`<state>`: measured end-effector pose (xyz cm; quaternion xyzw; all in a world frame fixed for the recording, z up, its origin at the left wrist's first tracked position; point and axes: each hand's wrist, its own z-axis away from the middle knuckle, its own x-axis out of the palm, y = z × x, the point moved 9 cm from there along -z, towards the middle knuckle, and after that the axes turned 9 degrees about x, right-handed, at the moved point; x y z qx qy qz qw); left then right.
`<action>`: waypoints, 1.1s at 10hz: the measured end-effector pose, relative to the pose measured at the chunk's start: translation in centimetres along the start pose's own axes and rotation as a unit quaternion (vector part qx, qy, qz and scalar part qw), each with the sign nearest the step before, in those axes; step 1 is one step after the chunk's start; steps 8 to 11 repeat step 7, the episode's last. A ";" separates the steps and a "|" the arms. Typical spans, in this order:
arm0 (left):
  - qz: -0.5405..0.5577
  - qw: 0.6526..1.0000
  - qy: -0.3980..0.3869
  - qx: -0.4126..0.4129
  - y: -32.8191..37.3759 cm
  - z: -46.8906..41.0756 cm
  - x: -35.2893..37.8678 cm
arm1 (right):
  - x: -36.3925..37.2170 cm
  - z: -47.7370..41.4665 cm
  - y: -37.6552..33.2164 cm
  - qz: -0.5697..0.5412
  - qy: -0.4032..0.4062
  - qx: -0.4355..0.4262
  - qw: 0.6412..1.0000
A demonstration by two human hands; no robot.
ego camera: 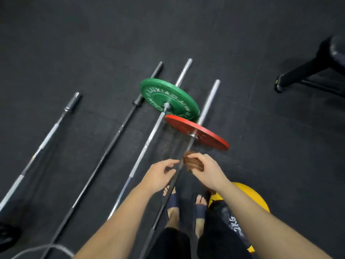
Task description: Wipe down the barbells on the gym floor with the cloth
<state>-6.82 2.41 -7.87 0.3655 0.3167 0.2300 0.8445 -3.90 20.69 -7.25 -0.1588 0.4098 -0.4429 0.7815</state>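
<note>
Head view looks down on the red-plate barbell (pixel 208 99), rightmost of four bars lying side by side on the black gym floor (pixel 93 43), its shaft running from the person's feet up through the red plate (pixel 209 137). The cloth (pixel 193 162), a brownish wad, sits just right of that shaft, below the plate. It is pinched in the right grip (pixel 205 171), a bare hand with fingers and thumb curled round it. The left grip (pixel 160 173) is on the shaft's other side, fingers loose and apart, forefinger at the steel; whether it steadies the bar I cannot tell. To my eye the wipe of this bar is only being set up. The cloth wants wrapping round the shaft so every side is covered, then drawing along in long strokes while the free hand stops the bar rolling. The red plate blocks the stroke upward, so the sleeve beyond it probably needs its own pass. Next over lies a silver bar (pixel 147 143) carrying a green plate (pixel 169 98), whose rim is close against the red one. Then comes a black bar (pixel 112 143), and a fourth bar (pixel 47 137) well apart. Sandalled feet (pixel 172 208) stand under the working shaft, a yellow weight (pixel 250 195) sits near the right foot, and a black stand (pixel 298 71) is far off right.
</note>
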 end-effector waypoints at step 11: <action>0.058 0.987 0.043 -0.141 -19.8 -15.3 9.8 | 10.3 -28.9 18.0 0.229 -0.109 0.082 0.964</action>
